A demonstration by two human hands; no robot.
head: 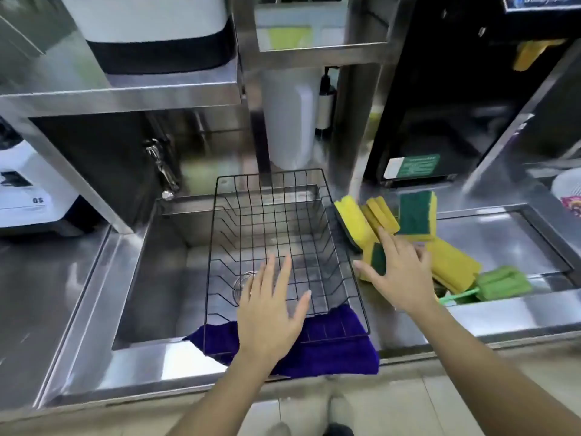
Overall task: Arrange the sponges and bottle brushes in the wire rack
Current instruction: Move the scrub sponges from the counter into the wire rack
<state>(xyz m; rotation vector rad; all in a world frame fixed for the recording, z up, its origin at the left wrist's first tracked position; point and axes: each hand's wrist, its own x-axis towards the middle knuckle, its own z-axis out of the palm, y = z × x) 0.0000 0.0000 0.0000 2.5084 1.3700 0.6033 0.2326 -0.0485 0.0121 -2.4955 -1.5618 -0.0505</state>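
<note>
Over the sink [151, 247], a black wire rack [283, 234] was seen w/ nothing inside, front edge on a purple cloth [330, 347]. Left hand [270, 313] was held above it, fingers spread. Right hand [397, 272], also spread, was laid on sponges [371, 225] piled beside the rack; green bottle brush [500, 284] lay nearby.

Purple cloth [330, 350] on steel sink [151, 272] front edge, white dispenser [28, 190] far left
</note>
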